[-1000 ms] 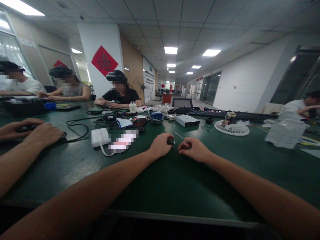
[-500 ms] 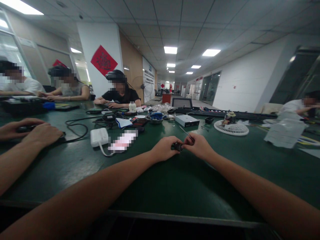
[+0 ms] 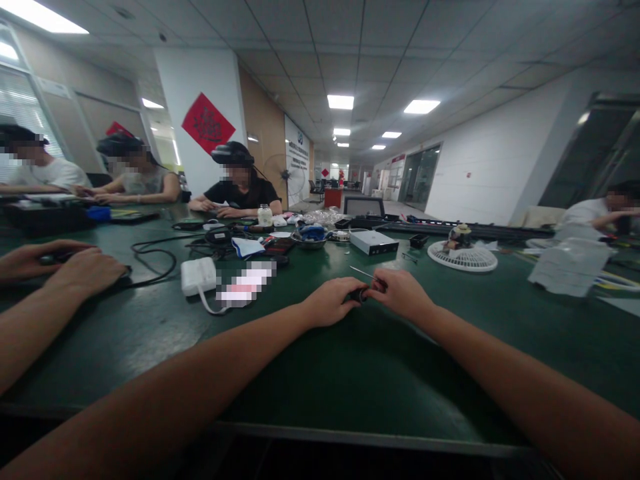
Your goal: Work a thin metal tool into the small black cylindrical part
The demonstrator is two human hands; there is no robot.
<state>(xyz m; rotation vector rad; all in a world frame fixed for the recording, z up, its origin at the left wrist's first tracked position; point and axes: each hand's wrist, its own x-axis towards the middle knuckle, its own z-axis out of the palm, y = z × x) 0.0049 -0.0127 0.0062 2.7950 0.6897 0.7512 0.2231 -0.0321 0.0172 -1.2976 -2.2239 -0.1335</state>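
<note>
Above the green table [image 3: 320, 393], my left hand [image 3: 330, 301] is closed around a small dark round part [image 3: 357, 295] that looks cylindrical. Most of that part is covered by fingers, so its kind is unclear. My right hand [image 3: 403, 293] meets it from the other side, with thumb and fingertips touching the part. Held in the curled fingers of the same hand is a thin screwdriver [image 3: 361, 271], its metal shaft pointing left and slightly up; the handle is mostly hidden in the palm.
A white adapter box [image 3: 199, 275] with a cable lies left of my arms. Farther left, another person's hands [image 3: 75, 270] hold a dark object. Beyond stand a silver drive box [image 3: 374, 241], a white fan grille [image 3: 463, 255], and a blue item in a bowl [image 3: 311, 235]. Several people sit around.
The screwdriver's shaft has swung lower and more to the left as my right hand turned. The dark part has rotated slightly between my fingers. My left hand stays nearly in place.
</note>
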